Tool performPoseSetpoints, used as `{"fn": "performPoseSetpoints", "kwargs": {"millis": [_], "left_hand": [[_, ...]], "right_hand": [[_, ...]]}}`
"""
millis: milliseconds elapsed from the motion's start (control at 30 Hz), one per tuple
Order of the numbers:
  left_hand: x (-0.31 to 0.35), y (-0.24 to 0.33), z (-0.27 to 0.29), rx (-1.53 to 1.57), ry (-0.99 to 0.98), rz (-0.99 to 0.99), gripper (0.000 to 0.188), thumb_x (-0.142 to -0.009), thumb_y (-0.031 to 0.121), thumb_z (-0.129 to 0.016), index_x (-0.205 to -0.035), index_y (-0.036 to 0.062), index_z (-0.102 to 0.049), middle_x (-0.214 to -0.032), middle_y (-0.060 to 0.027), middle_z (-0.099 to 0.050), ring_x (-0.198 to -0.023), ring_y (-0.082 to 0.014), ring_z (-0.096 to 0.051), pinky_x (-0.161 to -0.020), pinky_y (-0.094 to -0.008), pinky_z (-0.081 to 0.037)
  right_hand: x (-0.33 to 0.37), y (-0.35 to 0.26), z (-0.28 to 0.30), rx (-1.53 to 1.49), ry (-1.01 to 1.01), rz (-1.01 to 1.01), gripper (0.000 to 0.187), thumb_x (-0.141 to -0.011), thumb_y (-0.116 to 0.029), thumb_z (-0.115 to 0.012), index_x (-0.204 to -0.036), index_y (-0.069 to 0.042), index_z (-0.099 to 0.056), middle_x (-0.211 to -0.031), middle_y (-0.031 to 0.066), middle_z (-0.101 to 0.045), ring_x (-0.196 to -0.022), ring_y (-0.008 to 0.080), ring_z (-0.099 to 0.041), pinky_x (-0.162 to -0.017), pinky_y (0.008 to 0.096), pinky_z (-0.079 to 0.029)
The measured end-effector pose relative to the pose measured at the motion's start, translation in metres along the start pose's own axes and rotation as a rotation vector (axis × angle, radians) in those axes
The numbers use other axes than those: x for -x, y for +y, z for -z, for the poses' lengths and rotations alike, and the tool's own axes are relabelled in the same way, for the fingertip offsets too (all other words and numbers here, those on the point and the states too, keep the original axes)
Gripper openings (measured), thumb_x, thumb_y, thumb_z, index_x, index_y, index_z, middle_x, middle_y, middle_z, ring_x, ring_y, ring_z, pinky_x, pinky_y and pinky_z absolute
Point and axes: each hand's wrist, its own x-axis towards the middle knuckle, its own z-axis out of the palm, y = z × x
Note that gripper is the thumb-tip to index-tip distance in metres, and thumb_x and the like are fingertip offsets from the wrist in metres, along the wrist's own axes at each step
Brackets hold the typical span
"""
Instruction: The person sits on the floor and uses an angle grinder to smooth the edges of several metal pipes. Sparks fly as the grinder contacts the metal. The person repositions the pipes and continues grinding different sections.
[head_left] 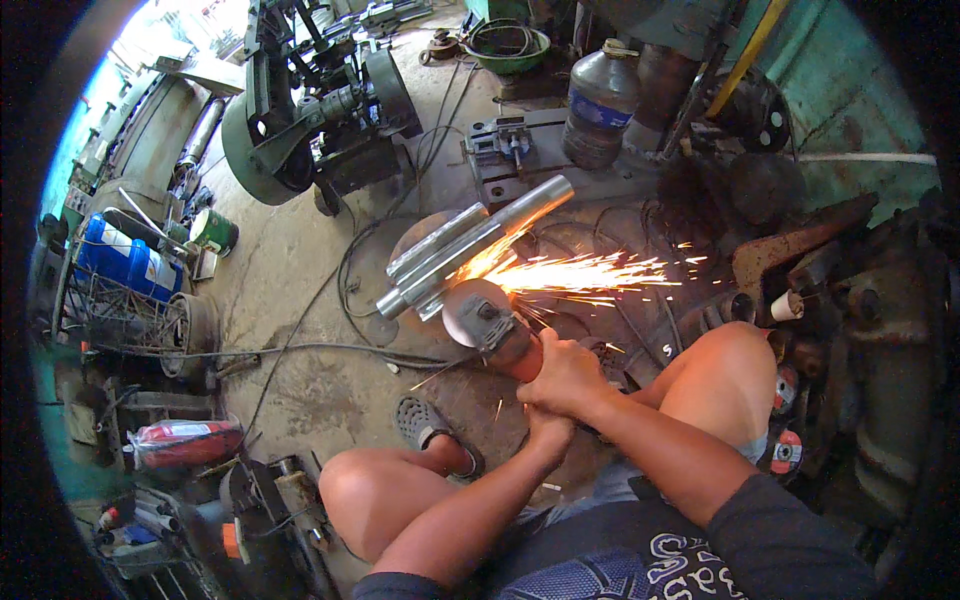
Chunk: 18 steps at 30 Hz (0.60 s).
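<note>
My right hand (pixel 568 378) wraps round the body of an angle grinder (pixel 515 352). Just behind it, my left hand (pixel 548 432) is closed on the rear of the same tool, its fingers partly hidden. The grinder's round disc and guard (pixel 478 314) touch or nearly touch the near side of the metal pieces, where the exact contact is hidden. A long shiny steel shaft (pixel 490 240) lies slanted there, with a shorter metal bar (pixel 436 242) alongside on its far side. Bright orange sparks (pixel 590 275) stream off to the right and along the shaft.
Black cables (pixel 345 348) cross the floor left of the grinder. A vise (pixel 500 140) and a large plastic bottle (pixel 600 105) stand beyond the shaft. Heavy machinery (pixel 320 115) is at the far left, a blue bucket (pixel 130 258) further left. Rusty metal parts (pixel 800 250) crowd the right.
</note>
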Motion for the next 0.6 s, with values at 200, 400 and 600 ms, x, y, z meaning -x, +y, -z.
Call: {"fn": "performPoseSetpoints", "kwargs": {"millis": [200, 400, 600], "left_hand": [[-0.008, 0.018, -0.018, -0.093, -0.084, -0.038, 0.050, -0.093, 0.029, -0.071, -0.133, 0.0009, -0.057, -0.132, -0.0109, -0.062, -0.119, -0.0206, -0.059, -0.098, -0.0385, -0.050], [-0.028, 0.019, -0.032, -0.306, -0.083, -0.050, 0.050, -0.092, 0.030, -0.073, -0.131, 0.0005, -0.058, -0.127, -0.0108, -0.065, -0.114, -0.0207, -0.061, -0.094, -0.0387, -0.051], [-0.023, 0.012, -0.033, -0.107, -0.083, -0.140, 0.054, -0.093, 0.035, -0.071, -0.132, 0.0000, -0.056, -0.126, -0.0121, -0.065, -0.115, -0.0214, -0.062, -0.093, -0.0394, -0.052]], "right_hand": [[-0.008, 0.030, 0.002, -0.077, 0.123, -0.045, 0.069, -0.061, -0.038, -0.085, -0.112, 0.000, -0.056, -0.102, 0.0267, -0.072, -0.099, 0.0441, -0.072, -0.088, 0.0507, -0.058], [-0.017, 0.050, 0.005, -0.175, 0.209, -0.067, 0.067, -0.061, -0.030, -0.085, -0.113, 0.000, -0.057, -0.102, 0.0260, -0.072, -0.098, 0.0446, -0.071, -0.087, 0.0479, -0.058], [-0.016, 0.049, 0.009, -0.179, 0.143, -0.064, 0.069, -0.062, -0.036, -0.084, -0.116, -0.002, -0.057, -0.104, 0.0261, -0.072, -0.102, 0.0434, -0.071, -0.091, 0.0505, -0.057]]}}
